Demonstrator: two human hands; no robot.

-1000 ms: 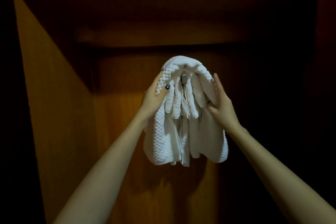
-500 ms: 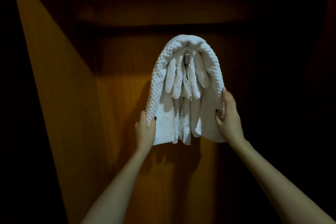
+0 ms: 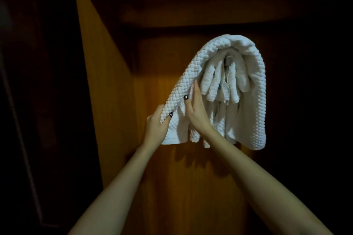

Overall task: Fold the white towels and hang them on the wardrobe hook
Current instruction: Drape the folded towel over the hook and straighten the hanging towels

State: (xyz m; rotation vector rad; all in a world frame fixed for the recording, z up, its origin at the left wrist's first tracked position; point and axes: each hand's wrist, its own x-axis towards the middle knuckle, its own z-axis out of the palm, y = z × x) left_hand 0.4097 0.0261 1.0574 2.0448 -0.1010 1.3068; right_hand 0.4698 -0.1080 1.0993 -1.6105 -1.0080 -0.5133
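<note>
Several white towels (image 3: 254, 89) hang folded over a small metal hook (image 3: 228, 61) on the wooden back panel of the wardrobe. A waffle-textured towel wraps the outside and thinner folds dangle within it. My left hand (image 3: 157, 126) grips the outer towel's lower left edge, thumb in front and fingers behind, and holds it out to the left. My right hand (image 3: 196, 112) reaches across and lies on the same left flap with straight fingers pointing up, beside the inner folds.
A lit wooden side panel (image 3: 103, 91) stands close on the left. A dark shelf or rail (image 3: 191, 17) runs above the hook. The right side and far left of the wardrobe are in deep shadow.
My right hand left the towel's right side and crossed to the left flap. My left hand drew the lower left edge outward. The view shifted, so the towels now sit further right.
</note>
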